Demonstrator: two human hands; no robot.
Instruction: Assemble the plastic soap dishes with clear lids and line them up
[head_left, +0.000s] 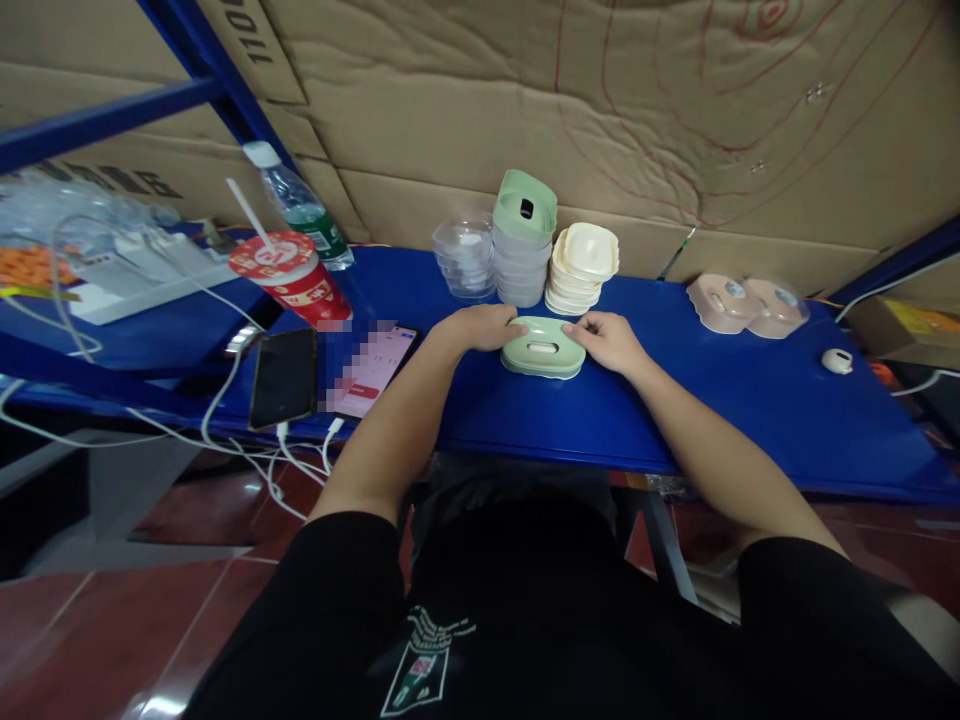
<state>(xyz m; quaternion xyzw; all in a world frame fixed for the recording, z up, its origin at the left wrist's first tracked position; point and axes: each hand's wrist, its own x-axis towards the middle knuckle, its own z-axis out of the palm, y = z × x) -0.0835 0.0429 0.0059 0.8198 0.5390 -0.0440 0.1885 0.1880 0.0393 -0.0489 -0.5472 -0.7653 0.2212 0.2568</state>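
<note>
A pale green plastic lid [544, 338] with an oval slot in its middle lies flat on the blue table in front of me. Below it shows another green rim, perhaps a second lid or a shallow container; I cannot tell which. My left hand [486, 326] grips the lid's far left corner, thumb on top and fingers closed. At the far right corner my right hand [606, 340] holds it the same way. Just behind stand clear nested containers [463, 258], a frosted stack [522, 265] topped by a green piece [525, 205], and a pile of cream lids [583, 265].
Two pink containers [724, 303] and a small white object [837, 361] are to the right. On the left are a red cup [292, 280] with a straw, a water bottle [304, 210], two phones [283, 378] and charging cables. Cardboard [465, 110] walls the back.
</note>
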